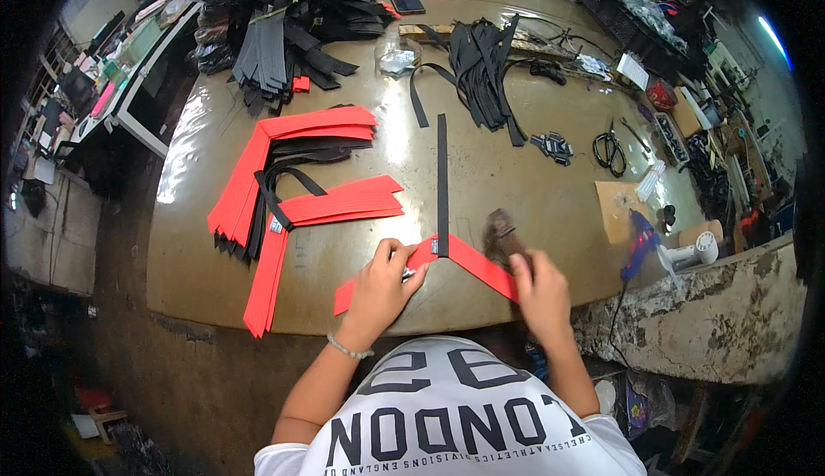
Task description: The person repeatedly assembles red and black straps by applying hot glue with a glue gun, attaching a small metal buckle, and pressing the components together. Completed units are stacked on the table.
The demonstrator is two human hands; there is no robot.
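A red strip [483, 268], bent into a wide V, lies near the front edge of the table [335, 257]. At its bend a narrow black strap [443, 184] crosses it and runs straight away from me, with a small printed label [436, 247] beside the crossing. My left hand [382, 283] is closed on the strip's left arm, thumb and fingers pressed together. A small dark and white thing shows under its fingertips, too small to name. My right hand [541, 291] grips a brown hammer [505, 237], blurred by motion, above the strip's right arm.
Left of my hands lie stacked red strips [335, 203] and black ones. Farther back are bundled black strips [292, 38], loose black straps [483, 72], a phone [406, 1] and a glass dish [398, 57]. Scissors [609, 151], metal clips [552, 147] and a blue glue gun [640, 244] lie right.
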